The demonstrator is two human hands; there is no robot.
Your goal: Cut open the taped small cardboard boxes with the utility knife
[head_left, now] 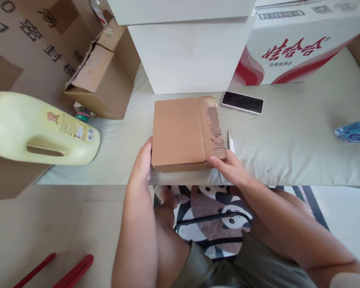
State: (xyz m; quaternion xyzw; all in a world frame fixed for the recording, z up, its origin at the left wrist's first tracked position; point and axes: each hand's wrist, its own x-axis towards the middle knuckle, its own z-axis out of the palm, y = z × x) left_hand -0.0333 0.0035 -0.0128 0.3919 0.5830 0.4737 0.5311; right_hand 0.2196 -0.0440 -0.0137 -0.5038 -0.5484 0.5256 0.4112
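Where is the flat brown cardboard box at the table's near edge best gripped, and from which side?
By its two short side walls, coming in from the near edge. The cardboard box lies flat and closed, so its top offers no purchase. The left hand already touches the left wall, the right hand the near right corner. The torn tape strip looks weak, probably best avoided.

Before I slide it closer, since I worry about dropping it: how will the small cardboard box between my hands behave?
The cardboard box looks stiff and flat, so it should not roll or tip. Its torn top strip suggests soft, scuffable paper rather than a slippery face. The left hand and right hand span it easily; probably light, though its contents are hidden.
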